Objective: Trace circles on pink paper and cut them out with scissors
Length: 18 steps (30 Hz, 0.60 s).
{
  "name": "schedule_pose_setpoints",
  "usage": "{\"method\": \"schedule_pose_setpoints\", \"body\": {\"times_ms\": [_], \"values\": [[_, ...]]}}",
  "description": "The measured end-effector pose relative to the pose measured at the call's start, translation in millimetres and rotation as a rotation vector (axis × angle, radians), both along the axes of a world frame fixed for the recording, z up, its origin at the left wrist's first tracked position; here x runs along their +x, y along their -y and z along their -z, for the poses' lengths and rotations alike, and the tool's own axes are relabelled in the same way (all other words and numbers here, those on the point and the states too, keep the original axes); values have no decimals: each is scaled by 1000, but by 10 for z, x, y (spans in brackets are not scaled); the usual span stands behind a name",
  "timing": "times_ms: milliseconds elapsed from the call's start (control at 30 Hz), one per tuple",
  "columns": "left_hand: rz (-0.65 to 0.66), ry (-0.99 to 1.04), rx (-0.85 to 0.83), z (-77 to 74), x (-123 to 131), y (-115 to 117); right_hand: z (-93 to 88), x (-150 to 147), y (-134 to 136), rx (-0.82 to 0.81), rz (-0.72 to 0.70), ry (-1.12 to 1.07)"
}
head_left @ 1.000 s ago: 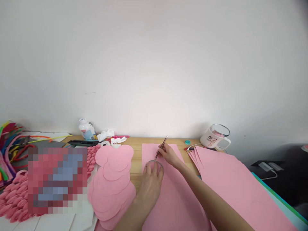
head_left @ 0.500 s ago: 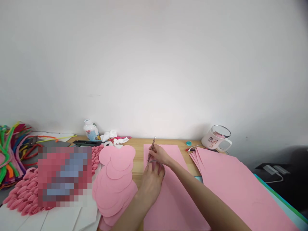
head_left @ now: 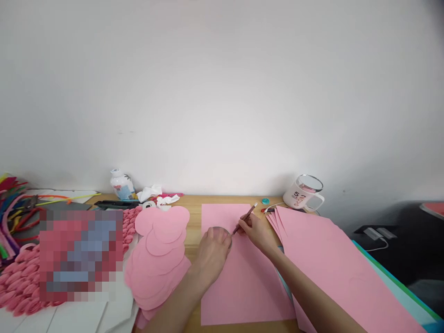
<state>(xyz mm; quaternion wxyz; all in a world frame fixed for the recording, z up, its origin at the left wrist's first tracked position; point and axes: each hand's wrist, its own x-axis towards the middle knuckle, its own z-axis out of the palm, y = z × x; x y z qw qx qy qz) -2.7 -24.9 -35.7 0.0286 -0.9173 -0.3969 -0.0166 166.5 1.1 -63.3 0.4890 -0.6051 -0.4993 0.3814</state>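
Your plain pink rectangular paper sheet [head_left: 243, 291] matches the even pink of your overlapping pile of rounded paper cut-outs [head_left: 159, 263] and your fanned stack of large paper sheets [head_left: 329, 263], edged below by pale aqua, green and blue sheets [head_left: 409, 303]. You have a see-through round disc with a grey rim [head_left: 221, 229] and a slim brown writing tool with a pale end [head_left: 246, 216]. Your light yellow-brown wooden tabletop [head_left: 194, 217] is faintly streaked. The white cylindrical mug [head_left: 293, 198] bears black and red characters and a silvery rim; the white plastic bottle [head_left: 122, 185], a red-and-blue label. Your chunky rose-pink yarn piece [head_left: 17, 280] has a plaited pattern.
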Motion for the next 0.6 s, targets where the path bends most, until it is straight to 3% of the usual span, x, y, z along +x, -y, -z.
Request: {"method": "schedule_pose_setpoints", "body": {"times_ms": [267, 433, 600], "values": [[56, -32, -174, -111, -26, -182, 10, 43, 421, 27, 62, -110], [23, -124, -257, -194, -23, -333, 12, 48, 525, 61, 43, -125], [22, -192, -260, -378, 16, -297, 23, 34, 571, 67, 13, -74]]}}
